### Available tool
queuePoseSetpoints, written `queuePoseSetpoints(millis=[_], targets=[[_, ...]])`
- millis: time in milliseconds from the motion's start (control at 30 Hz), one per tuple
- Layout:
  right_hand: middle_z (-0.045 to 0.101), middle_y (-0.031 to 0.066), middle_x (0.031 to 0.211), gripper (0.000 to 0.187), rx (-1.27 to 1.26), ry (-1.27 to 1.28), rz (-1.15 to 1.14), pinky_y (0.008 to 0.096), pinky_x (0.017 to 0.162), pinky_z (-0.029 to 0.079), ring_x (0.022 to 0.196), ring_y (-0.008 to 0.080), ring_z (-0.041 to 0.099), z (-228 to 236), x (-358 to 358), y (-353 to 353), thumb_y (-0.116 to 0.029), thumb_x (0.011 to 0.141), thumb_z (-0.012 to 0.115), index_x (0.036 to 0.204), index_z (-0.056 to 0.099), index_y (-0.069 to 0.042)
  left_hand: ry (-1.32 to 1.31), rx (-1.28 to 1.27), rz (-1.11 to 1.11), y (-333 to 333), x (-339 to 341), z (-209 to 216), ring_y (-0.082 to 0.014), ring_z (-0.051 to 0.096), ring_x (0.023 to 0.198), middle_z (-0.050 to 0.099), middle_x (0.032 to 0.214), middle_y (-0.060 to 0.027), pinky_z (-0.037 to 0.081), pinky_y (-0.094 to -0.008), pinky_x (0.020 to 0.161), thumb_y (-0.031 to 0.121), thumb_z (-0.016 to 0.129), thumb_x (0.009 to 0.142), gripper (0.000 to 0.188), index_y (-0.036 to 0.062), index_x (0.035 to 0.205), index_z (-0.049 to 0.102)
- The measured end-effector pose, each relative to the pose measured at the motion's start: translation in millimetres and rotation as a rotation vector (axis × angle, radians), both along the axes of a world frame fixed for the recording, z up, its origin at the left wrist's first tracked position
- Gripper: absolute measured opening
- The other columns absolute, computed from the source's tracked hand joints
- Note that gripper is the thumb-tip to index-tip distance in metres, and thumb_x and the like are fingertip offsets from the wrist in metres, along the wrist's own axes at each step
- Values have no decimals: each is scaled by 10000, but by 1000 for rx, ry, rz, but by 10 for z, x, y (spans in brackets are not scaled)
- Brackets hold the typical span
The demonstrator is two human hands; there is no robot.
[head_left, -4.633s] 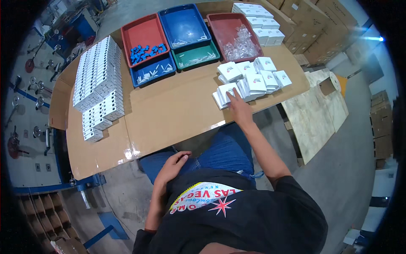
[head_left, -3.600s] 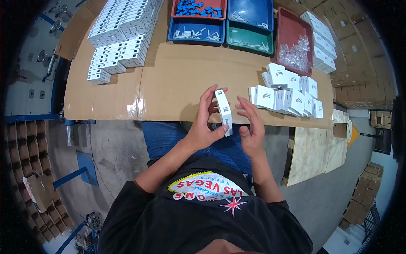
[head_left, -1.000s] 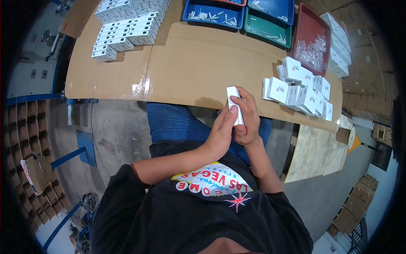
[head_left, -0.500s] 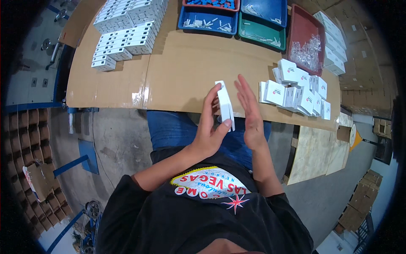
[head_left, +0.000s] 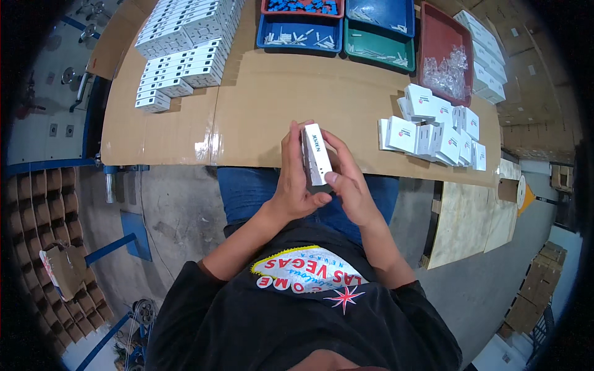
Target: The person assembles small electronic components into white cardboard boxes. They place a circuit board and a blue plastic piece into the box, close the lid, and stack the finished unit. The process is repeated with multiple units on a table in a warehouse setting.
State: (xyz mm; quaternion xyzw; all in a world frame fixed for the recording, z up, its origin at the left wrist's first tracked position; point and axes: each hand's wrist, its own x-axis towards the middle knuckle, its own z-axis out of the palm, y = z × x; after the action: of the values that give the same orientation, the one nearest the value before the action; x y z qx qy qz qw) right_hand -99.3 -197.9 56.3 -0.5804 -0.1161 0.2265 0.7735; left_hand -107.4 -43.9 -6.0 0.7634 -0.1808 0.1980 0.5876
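A small white cardboard box stands on its end between my two hands, just off the table's front edge, with a narrow printed side facing up. My right hand grips it, thumb on the near end and fingers along the right side. On the other side, my left hand lies alongside the box with its fingers stretched out and its thumb apart from it. The fingertips of the left hand are partly hidden behind the box. Small white boxes lie in a loose heap to the right of my hands.
Tall stacks of white boxes stand at the table's left. Blue, green and red trays with small parts and clear plastic pieces line the back. More white boxes sit at the right edge of the cardboard-covered table.
My right hand, flat and apart before, has closed on the box. The left thumb has come off it, and the box has turned so its printed side shows.
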Motion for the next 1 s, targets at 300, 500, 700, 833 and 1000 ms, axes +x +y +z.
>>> queuePoseSetpoints(millis=[300,500,700,833,1000], targets=[[453,94,1519,644,-133,92,-57,287,997,465,1280,153,495,-66,-91,200,-293,1113,449,1655,202,-51,-14,157,22,62,23,-156,-457,396,1386,307,1528,-301,364,-505,1145,759,547,899,1131,-35,1622,192],[455,77,1501,639,-127,115,-63,260,947,484,1218,122,504,-90,-111,199,-355,1130,424,1653,216,-52,-48,131,18,63,29,-148,-444,415,1362,336,1520,-279,390,-512,1123,713,533,935,965,22,1585,355],[502,104,1465,608,-95,142,-159,310,1016,464,1257,147,513,-377,-128,159,-390,1133,402,1611,312,-25,-12,132,-42,86,70,-93,-430,414,1358,375,1496,-261,398,-506,1111,663,596,933,868,65,1543,441],[573,118,1378,567,-37,305,-149,335,1040,450,1215,167,554,-306,-137,167,-405,1138,375,1518,443,11,6,189,-27,118,66,-102,-430,416,1343,370,1495,-258,403,-507,1101,609,639,935,818,75,1529,465],[643,103,1239,570,-97,251,-174,309,964,475,1111,148,588,-483,-168,178,-412,1145,333,1412,538,49,-27,206,-8,125,56,-170,-439,430,1308,367,1492,-263,411,-504,1084,598,634,943,797,67,1517,477]])
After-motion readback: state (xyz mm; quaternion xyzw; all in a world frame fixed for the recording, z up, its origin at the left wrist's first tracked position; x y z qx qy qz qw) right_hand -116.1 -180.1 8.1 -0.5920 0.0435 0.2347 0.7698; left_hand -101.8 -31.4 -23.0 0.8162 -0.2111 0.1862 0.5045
